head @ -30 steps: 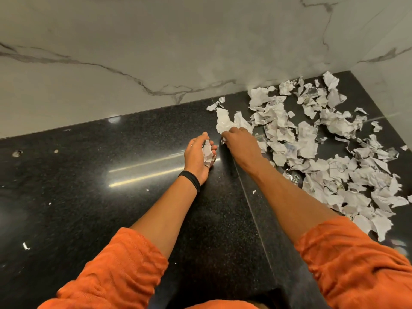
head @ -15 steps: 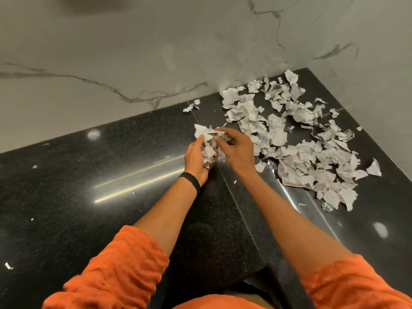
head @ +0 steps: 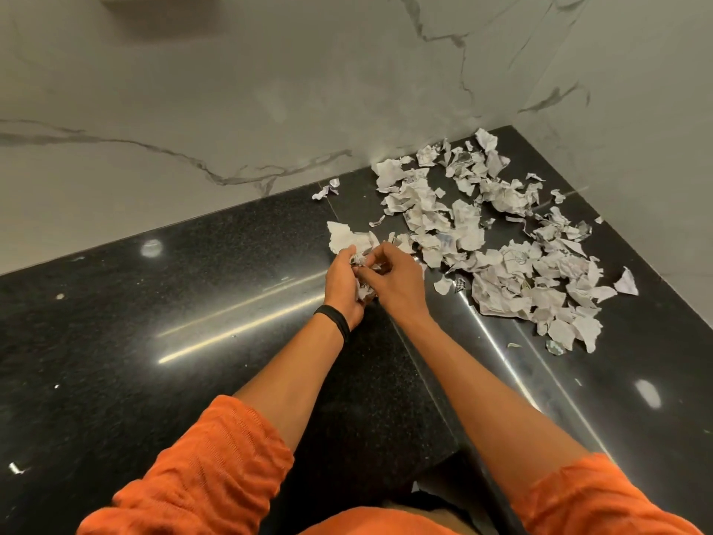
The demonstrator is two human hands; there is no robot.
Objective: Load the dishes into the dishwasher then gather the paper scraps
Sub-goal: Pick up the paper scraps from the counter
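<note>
Torn white paper scraps [head: 497, 249] lie spread over the right part of a black granite counter [head: 193, 303]. My left hand [head: 341, 283], with a black band on the wrist, grips a crumpled bundle of scraps [head: 364, 289]. My right hand [head: 393, 278] is right against it, its fingers curled onto the same bundle and pinching paper into it. A larger scrap [head: 341, 235] sticks out just beyond my fingers. Two small scraps [head: 326, 191] lie apart near the wall.
A marble wall [head: 231, 110] runs along the back and another closes the right side, forming a corner. A seam in the counter [head: 497, 353] runs diagonally under my right forearm. Tiny white specks [head: 15, 468] dot the left part of the counter.
My right hand has drawn scraps from the pile's edge over to my left hand and now presses them into the bundle, which has grown. The view has shifted right and down.
</note>
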